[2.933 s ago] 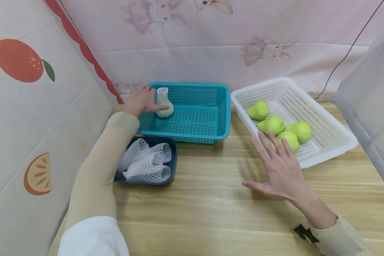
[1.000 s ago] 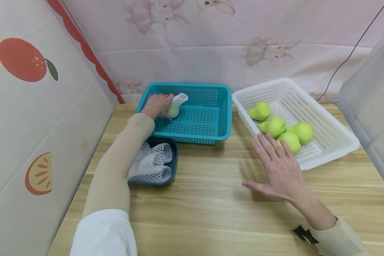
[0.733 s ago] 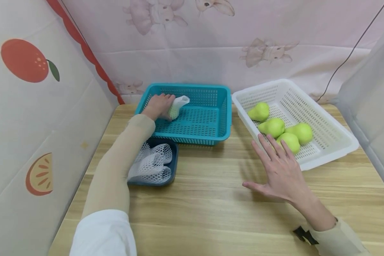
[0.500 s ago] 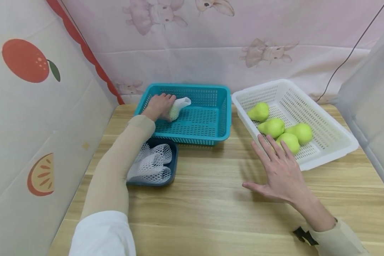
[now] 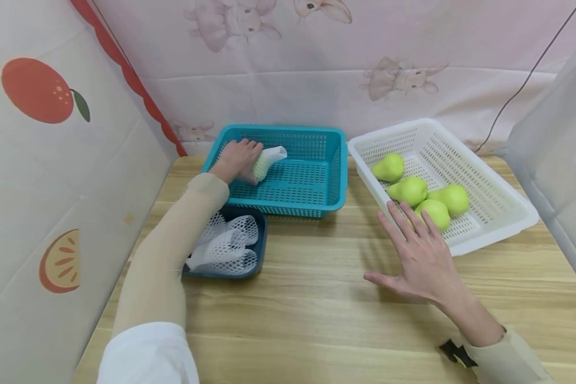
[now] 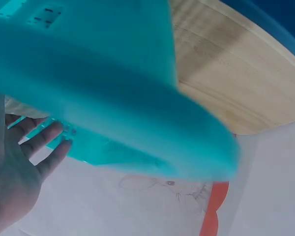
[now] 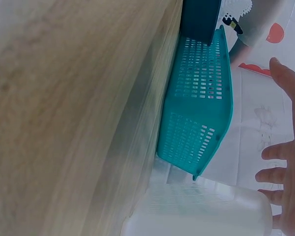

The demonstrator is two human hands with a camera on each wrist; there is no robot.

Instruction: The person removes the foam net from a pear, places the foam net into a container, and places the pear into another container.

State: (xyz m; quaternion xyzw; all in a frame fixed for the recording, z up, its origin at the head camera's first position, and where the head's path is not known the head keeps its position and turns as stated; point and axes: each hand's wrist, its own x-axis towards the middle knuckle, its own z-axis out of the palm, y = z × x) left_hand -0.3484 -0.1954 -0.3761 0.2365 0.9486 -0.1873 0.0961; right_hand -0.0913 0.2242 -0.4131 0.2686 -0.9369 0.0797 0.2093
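A pear in a white foam net sleeve (image 5: 268, 162) lies tilted in the teal basket (image 5: 297, 208), the loose sleeve end pointing right. My left hand (image 5: 240, 159) is inside that basket, just left of the sleeved pear. In the left wrist view its fingers (image 6: 51, 160) look loose and spread, and the basket rim hides part of the hand. Whether the fingertips still touch the sleeve is hard to tell. My right hand (image 5: 424, 261) is spread flat in the air by the near-left edge of the white basket (image 5: 489, 229). It holds nothing, and bare green pears (image 5: 451, 199) lie beyond its fingertips.
Several empty foam net sleeves (image 5: 225, 248) lie in a small dark blue tray (image 5: 261, 261) in front of the teal basket, partly under my left forearm. Printed cloth walls (image 5: 288, 96) stand behind and at both sides of the wooden table (image 5: 307, 309).
My left hand moved right with the sleeved pear and tipped it over. Just now its arm shifts slightly left and more of the pear shows. The right hand stays still.
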